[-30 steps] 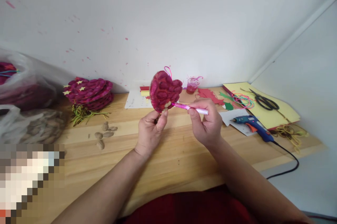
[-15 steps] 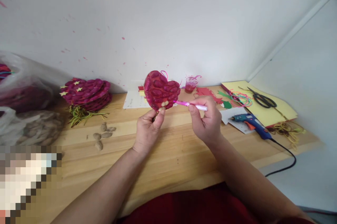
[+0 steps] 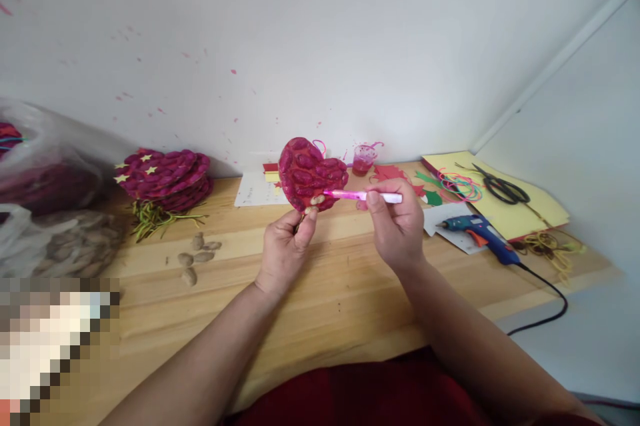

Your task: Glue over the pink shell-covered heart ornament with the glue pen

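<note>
My left hand (image 3: 287, 243) is closed on the lower edge of a heart-shaped peanut craft (image 3: 307, 169), held upright above the table. Its shells are painted deep magenta, except for a pale peanut (image 3: 317, 200) just over my thumb. In my right hand (image 3: 397, 226) is a slim paintbrush (image 3: 357, 195) with a white handle and pink-stained front. Its tip lies at the craft, just above the pale peanut; whether it touches is too small to tell. Behind the craft, a clear cup (image 3: 363, 161) holds pink liquid.
To the left are stacked magenta peanut crafts (image 3: 165, 176), loose peanuts (image 3: 200, 256) and a bag of peanuts (image 3: 75, 246). On the right lie a blue glue gun (image 3: 480, 233) with its cord, black scissors (image 3: 503, 189), yellow paper (image 3: 545, 206) and coloured cords (image 3: 460, 186).
The paintbrush tip has moved from the craft's right side inward, toward the pale peanut. Both hands and the craft have shifted slightly right in view.
</note>
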`<state>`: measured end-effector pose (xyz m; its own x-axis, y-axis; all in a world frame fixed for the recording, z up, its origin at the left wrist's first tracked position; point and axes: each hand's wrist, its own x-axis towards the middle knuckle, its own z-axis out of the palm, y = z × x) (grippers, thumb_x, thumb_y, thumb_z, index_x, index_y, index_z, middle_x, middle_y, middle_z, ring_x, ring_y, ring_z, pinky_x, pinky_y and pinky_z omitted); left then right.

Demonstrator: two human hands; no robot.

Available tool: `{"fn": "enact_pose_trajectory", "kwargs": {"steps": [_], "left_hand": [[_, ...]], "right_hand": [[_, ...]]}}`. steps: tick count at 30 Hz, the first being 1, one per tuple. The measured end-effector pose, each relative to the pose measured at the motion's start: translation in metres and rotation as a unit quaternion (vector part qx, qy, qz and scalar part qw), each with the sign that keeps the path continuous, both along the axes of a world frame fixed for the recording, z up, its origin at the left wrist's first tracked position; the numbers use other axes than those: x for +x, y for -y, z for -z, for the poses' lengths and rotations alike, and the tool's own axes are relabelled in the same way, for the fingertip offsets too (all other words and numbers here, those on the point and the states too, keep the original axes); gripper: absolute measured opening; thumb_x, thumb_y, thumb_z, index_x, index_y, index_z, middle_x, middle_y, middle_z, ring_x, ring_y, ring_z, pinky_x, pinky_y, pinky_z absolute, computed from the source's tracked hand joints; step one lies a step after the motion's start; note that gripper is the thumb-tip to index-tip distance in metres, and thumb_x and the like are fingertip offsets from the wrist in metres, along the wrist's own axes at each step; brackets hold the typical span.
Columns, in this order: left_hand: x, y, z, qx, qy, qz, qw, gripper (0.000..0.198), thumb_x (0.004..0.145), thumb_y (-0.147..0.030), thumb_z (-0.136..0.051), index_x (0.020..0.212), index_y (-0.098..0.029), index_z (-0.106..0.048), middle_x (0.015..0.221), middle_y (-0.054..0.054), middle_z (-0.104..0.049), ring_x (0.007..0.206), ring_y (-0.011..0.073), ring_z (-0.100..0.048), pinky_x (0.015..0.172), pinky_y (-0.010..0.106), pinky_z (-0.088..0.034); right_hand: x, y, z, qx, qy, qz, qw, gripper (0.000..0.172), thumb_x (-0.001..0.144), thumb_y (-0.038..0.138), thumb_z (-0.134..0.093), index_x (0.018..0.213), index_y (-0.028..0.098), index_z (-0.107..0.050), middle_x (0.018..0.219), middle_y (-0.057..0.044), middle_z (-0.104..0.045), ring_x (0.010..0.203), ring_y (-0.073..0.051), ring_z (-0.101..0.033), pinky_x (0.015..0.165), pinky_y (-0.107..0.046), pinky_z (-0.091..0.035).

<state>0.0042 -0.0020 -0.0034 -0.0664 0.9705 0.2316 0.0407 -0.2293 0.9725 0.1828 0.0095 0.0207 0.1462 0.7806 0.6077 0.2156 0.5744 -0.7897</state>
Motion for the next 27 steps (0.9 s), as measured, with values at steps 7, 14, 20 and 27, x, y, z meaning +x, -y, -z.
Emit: {"fn": "enact_pose_trajectory", "kwargs": {"steps": [7,14,20,27], "left_hand": [[-0.0007,-0.0019,0.0022,-0.012,0.020,-0.018,1.000,0.042,0.086,-0.051,-0.067,0.062,-0.020,-0.052,0.060,-0.005,-0.033,0.060,0.0119,-0.027,0.058,0.026,-0.029],[-0.0004,-0.0018,0.0021,-0.027,0.013,-0.011,0.999,0.041,0.085,-0.054,-0.066,0.066,-0.020,-0.055,0.062,-0.004,-0.033,0.062,0.0126,-0.026,0.059,0.027,-0.028],[-0.0013,-0.0025,0.0010,-0.020,-0.007,-0.023,1.000,0.042,0.086,-0.050,-0.065,0.062,-0.020,-0.048,0.061,-0.004,-0.030,0.061,0.0121,-0.026,0.058,0.027,-0.026],[-0.0014,-0.0017,0.0000,-0.035,0.011,-0.040,0.999,0.040,0.087,-0.048,-0.066,0.062,-0.019,-0.054,0.058,-0.005,-0.036,0.059,0.0119,-0.030,0.059,0.026,-0.031]], "right_hand": [[-0.0016,0.0005,0.0005,-0.010,0.036,0.020,0.999,0.015,0.097,0.037,-0.063,0.097,0.022,-0.063,0.079,0.001,-0.069,0.075,-0.015,-0.066,0.073,-0.032,-0.050],[-0.0029,-0.0022,0.0014,-0.034,0.019,-0.013,0.999,0.015,0.097,0.036,-0.064,0.096,0.021,-0.063,0.078,0.002,-0.069,0.073,-0.013,-0.065,0.072,-0.030,-0.049],[-0.0031,-0.0041,0.0020,-0.049,-0.006,-0.029,0.998,0.019,0.096,0.039,-0.064,0.095,0.020,-0.063,0.078,0.001,-0.069,0.071,-0.013,-0.065,0.070,-0.029,-0.049],[-0.0034,-0.0040,0.0020,-0.054,-0.005,0.006,0.999,0.020,0.095,0.040,-0.064,0.094,0.020,-0.062,0.075,0.001,-0.070,0.072,-0.014,-0.067,0.073,-0.030,-0.050]]}}
